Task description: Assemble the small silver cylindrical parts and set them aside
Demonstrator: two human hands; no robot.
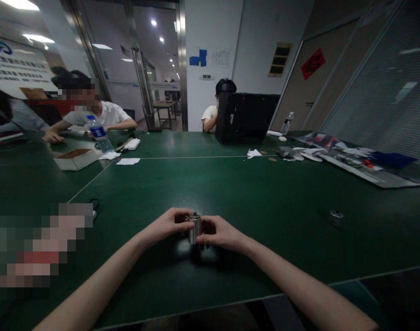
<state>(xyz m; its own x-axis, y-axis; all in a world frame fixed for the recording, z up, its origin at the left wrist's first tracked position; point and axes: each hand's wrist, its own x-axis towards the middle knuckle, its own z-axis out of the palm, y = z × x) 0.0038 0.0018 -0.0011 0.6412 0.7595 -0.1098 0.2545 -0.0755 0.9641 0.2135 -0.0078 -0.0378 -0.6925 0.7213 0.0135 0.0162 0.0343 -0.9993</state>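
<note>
Centrally, a small metal cylinder [195,228] is held upright over the green bench [230,193], gripped between both hands. It is pinched from one side by the curled fingers of the left hand [164,224], while the right hand [218,232] is closed against the other side, so that the two hands almost meet around it. Off to the right, a short metal ring [336,217] is seen on the bench, well apart from the hands. Farther away, a water bottle [98,133] and a cardboard box [76,159] are placed near a seated person [106,115].
</note>
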